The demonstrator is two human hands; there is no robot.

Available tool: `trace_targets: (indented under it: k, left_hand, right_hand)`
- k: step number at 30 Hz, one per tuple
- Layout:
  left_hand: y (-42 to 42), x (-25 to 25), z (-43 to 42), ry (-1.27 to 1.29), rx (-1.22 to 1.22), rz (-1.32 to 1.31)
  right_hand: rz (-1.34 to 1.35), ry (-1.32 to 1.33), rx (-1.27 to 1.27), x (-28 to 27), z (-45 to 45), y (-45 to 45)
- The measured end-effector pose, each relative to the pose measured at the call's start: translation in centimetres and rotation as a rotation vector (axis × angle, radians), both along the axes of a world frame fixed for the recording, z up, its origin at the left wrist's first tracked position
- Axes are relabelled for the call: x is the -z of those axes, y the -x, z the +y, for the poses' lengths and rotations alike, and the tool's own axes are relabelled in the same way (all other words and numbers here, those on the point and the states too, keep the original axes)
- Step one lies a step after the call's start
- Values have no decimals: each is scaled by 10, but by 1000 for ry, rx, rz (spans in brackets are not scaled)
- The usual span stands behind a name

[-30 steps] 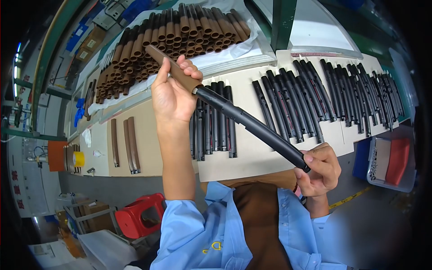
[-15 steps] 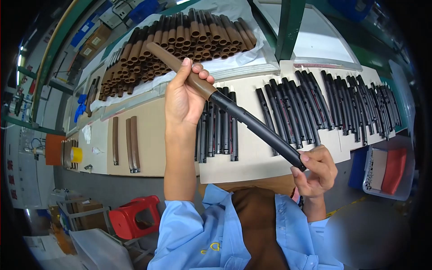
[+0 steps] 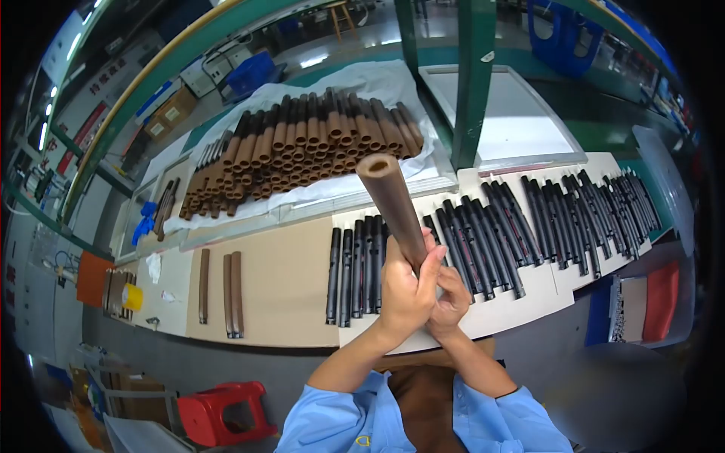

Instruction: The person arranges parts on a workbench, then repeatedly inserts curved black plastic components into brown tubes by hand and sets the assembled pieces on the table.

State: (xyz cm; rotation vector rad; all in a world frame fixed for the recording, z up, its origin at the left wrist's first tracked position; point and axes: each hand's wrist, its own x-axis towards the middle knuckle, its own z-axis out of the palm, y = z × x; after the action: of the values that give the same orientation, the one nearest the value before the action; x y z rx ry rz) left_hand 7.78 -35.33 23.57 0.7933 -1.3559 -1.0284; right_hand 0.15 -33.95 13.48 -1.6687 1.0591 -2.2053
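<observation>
A brown tube (image 3: 393, 202) points up and away from my chest, its open end tilted toward the camera. My left hand (image 3: 408, 293) is closed around its lower part. Just beside it, touching, my right hand (image 3: 451, 299) is closed at the lower end, where the black rod joined to the tube is hidden by my fingers. Behind my hands, black rods (image 3: 368, 260) lie in a row on the pale board, with more black rods (image 3: 483, 245) to the right. Three brown tubes (image 3: 228, 294) lie apart on the left of the table.
A large stack of brown tubes with dark ends (image 3: 302, 143) rests on white sheeting at the back. A green post (image 3: 474, 90) rises behind the table. A yellow tape roll (image 3: 132, 297) sits at far left, a red stool (image 3: 226, 414) below, and a bin (image 3: 649, 302) at right.
My hands have come together in front of my chest; before, they were spread along the slanted tube and black rod. The tube now points upward. The camera view has tilted up.
</observation>
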Motion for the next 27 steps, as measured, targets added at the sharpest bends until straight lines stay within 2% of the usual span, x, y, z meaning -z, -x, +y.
trace_targets:
  k: [9,27]
  left_hand:
    - [10,23,2,99,-88,-145]
    - [6,31,-4,124,-113,-172]
  right_hand:
    - [-36,-98,62,20,-2,1]
    - [-21,-130,53,18,-4,0]
